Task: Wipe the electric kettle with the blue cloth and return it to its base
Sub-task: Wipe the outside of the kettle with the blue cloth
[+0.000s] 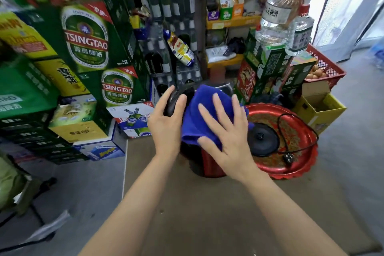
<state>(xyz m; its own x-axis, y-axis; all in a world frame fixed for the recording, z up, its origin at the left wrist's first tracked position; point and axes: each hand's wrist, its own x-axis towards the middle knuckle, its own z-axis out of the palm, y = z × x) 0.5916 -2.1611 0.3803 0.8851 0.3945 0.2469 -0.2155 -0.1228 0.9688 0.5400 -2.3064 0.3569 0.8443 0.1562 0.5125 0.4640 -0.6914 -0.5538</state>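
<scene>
Green Tsingtao beer cartons (87,37) are stacking up at far left, more boxes below them on the floor. Left hand (166,122) is curling around the black handle (173,103) of the electric kettle (212,165), fingers wrapped, gripping it. Kettle is sitting tilted on the tan table (187,214), mostly hidden; only the dark handle, a bit of the lid area and a red lower body are showing. Blue cloth (204,108) is draping over the kettle's top and side. Right hand (226,131) is lying flat on the cloth, fingers spread wide, pressing it against the kettle. Just right, the black round base (262,138) is sitting empty on a red patterned tray (295,164), cord and plug (288,157) lying on the tray. Yellow open box (320,108) and red crate (326,64) are standing at far right.
</scene>
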